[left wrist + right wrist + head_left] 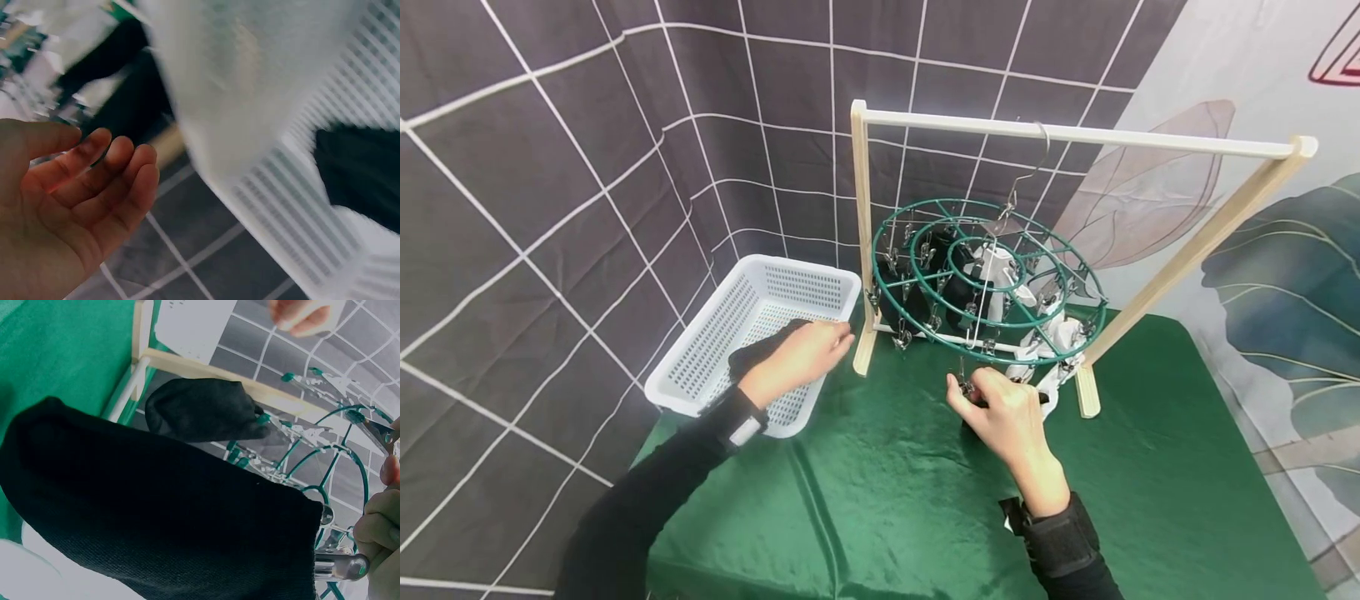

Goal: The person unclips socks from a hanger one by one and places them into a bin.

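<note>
My left hand (808, 354) passes over the white basket (662, 392), and the left wrist view shows its fingers loosely bent with nothing between them. Inside the basket lies a black sock (359, 172). At the front of the round green drying hanger (891, 292), my right hand (1007, 412) pinches a metal clip (375, 432) between thumb and finger. Close to those fingers, another black sock (156, 506) hangs by its cuff from metal clips (337, 567). The right hand covers most of this sock in the head view.
A wooden rack (962, 123) carries the hanger by a metal hook (1043, 146). Black socks and white items (1063, 333) hang beneath its rings, among several unused clips (902, 337). Green cloth (910, 508) covers the table, with a tiled-pattern backdrop (587, 275) behind.
</note>
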Tool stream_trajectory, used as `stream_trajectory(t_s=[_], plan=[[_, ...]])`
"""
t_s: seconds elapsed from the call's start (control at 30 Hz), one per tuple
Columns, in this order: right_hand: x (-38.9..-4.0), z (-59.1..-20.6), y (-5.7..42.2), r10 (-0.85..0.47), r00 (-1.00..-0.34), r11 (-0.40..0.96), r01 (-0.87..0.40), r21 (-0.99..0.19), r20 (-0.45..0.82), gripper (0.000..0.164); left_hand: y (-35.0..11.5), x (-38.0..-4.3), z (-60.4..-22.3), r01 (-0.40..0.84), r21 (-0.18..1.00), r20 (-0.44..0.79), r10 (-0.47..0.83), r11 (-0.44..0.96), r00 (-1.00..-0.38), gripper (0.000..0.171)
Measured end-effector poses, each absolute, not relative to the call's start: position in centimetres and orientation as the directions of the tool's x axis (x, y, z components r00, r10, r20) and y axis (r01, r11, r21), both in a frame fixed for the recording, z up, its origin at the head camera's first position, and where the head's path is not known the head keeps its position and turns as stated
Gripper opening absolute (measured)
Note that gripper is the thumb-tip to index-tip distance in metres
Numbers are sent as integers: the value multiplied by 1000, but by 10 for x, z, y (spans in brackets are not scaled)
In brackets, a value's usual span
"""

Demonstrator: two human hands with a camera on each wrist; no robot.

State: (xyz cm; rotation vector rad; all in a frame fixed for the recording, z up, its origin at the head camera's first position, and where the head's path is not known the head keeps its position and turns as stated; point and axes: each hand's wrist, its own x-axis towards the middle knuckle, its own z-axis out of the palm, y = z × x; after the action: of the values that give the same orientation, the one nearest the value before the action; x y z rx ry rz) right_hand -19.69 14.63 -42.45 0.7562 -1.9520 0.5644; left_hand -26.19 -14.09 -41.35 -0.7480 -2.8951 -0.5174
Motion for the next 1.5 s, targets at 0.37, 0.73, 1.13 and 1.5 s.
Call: stream_trajectory(t_s=[0.37, 0.73, 1.13, 1.5], plan=[[-193, -425, 146, -281, -382, 692, -716, -90, 880, 36, -88, -226, -403, 659, 266, 636, 387, 703, -668, 13], [-191, -425, 147, -283, -360, 687, -723, -74, 889, 31, -56, -231, -374, 835, 62, 929, 273, 547, -248, 17], [-188, -422, 150, -285, -368, 685, -724, -81, 885, 33, -28, -242, -373, 820, -29, 866, 424, 571, -264, 30], [-181, -415, 165, -267, -412, 688, -714, -126, 871, 45, -32, -251, -380, 808, 78, 870, 356, 585, -341, 35]])
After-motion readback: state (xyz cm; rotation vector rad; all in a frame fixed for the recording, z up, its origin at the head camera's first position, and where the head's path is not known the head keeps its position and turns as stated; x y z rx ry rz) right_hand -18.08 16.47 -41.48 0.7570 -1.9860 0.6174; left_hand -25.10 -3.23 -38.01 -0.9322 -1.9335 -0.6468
